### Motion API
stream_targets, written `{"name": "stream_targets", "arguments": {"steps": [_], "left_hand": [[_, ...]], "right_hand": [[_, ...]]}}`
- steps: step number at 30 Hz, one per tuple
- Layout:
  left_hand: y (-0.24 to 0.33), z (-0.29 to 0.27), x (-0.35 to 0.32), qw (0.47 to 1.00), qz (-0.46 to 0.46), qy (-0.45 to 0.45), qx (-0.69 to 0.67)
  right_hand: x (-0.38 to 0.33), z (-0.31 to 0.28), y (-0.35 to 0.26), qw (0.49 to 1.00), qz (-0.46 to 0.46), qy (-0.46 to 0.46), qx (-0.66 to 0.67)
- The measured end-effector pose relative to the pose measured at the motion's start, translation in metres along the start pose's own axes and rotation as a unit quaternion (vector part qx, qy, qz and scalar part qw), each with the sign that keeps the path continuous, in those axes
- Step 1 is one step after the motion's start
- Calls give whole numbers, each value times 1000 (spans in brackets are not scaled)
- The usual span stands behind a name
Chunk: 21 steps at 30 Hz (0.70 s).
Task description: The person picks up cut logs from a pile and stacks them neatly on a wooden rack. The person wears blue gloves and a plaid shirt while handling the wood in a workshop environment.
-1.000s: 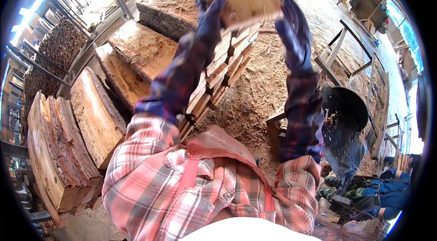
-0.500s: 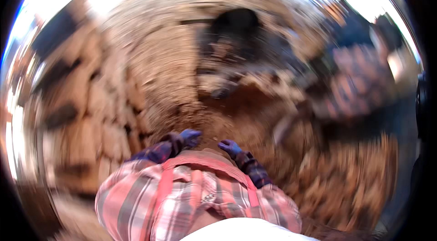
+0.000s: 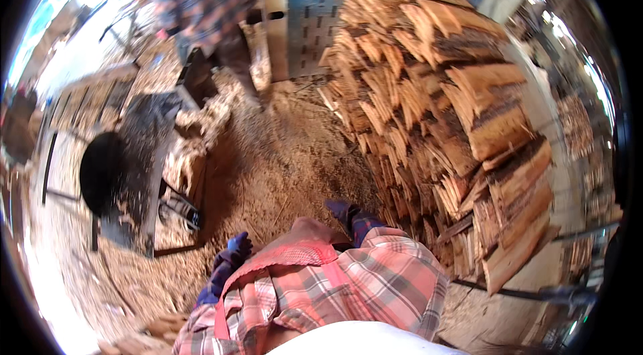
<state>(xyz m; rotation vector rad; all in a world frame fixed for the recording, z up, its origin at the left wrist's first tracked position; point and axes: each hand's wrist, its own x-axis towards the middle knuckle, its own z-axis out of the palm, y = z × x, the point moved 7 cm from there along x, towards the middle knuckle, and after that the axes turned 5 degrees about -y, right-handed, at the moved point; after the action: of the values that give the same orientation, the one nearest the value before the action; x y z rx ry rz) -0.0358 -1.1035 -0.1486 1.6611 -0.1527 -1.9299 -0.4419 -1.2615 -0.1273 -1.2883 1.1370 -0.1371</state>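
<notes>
My left hand (image 3: 239, 242), in a blue glove, hangs beside my red apron (image 3: 288, 258) above the sawdust floor. Its fingers are loosely apart and nothing shows in them. My right hand (image 3: 340, 209), in a darker purple-blue glove, is held out past the front of the apron. Slightly smeared, its fingers look stretched out, with no object in them. The tall stack of rough wood slabs (image 3: 429, 120) is nearest to it, with a gap between. On the left stands a dark machine table (image 3: 144, 174) with a round black part (image 3: 104, 174).
Sawdust and wood chips cover the floor (image 3: 288, 154). A co-worker in a checked shirt (image 3: 194, 3) stands at the far left, beyond the machine. Behind the stack is a blue slotted panel (image 3: 311, 13). A metal bar (image 3: 536, 293) juts out at the lower right.
My view has swung to the right. The machine and the co-worker now lie to the left, and the wood stack fills the right. Both hands remain empty, now farther apart.
</notes>
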Motion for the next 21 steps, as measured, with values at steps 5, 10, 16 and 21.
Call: {"name": "stream_targets", "arguments": {"steps": [5,10,16,21], "left_hand": [[9,-20,64,927,104,-201,298],[22,-76,77,983,-14,-168,72],[67,-92,-7,999,0,-8,-54],[25,-187,32,998,42,-37,0]], "right_hand": [[-32,39,-21,935,-20,-12,-355],[-12,78,-92,943,-82,-68,-316],[58,89,-119,989,30,-79,-122],[169,109,-115,989,85,-40,112]]}}
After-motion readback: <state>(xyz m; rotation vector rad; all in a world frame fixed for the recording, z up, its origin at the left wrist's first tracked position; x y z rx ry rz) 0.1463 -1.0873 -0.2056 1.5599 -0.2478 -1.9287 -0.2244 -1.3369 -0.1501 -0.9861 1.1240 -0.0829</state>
